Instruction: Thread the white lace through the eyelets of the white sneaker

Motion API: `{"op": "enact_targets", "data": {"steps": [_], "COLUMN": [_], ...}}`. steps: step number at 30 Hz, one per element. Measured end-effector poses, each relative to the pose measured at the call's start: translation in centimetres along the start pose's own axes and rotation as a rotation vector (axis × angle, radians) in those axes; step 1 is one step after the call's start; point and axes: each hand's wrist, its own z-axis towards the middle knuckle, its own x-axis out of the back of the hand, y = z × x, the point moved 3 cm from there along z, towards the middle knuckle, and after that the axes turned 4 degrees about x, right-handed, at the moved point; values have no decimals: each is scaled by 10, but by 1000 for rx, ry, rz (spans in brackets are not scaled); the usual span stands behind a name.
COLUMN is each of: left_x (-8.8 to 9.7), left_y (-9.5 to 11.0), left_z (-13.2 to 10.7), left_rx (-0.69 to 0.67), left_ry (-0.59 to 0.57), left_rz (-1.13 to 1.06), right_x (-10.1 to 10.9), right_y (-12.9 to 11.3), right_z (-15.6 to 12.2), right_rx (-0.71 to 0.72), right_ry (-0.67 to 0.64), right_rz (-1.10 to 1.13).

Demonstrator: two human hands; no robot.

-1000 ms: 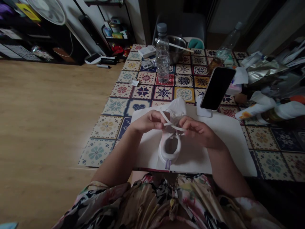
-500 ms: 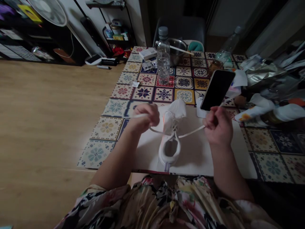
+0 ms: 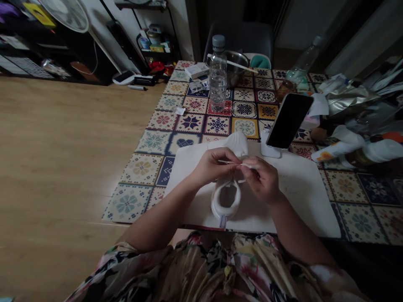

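A small white shoe (image 3: 227, 197) lies on a white sheet (image 3: 299, 197), heel toward me and toe pointing away. Both hands meet over its middle. My left hand (image 3: 214, 165) is closed, pinching a white lace (image 3: 234, 163) between thumb and fingers. My right hand (image 3: 262, 180) is closed on the other end of the lace, fingertips almost touching the left hand's. The hands hide the shoe's tongue and eyelets; the heel opening and toe cap show.
A black phone (image 3: 288, 119) leans on a white stand just beyond my right hand. A clear water bottle (image 3: 218, 75) and a metal bowl (image 3: 234, 67) stand further back on the patterned tablecloth (image 3: 189, 121). Bags and wrappers (image 3: 355, 113) crowd the right side. Wooden floor lies left.
Half a second ago my hands were spread wide, pulling the lace ends taut to each side. Now both have come back together over the middle of the shoe, still holding the lace.
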Motion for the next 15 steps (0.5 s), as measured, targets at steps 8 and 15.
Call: {"op": "enact_targets", "data": {"steps": [8,15], "left_x": [-5,5], "left_y": [2,4], "left_z": [-3,0], "left_rx": [25,-127], "left_ry": [-44,44], "left_rz": [-11,15], "right_x": [0,-3], "right_y": [4,1], "right_z": [-3,4], "right_rx": [-228,-4], "right_ry": [127,-43], "right_rz": [180,108]}}
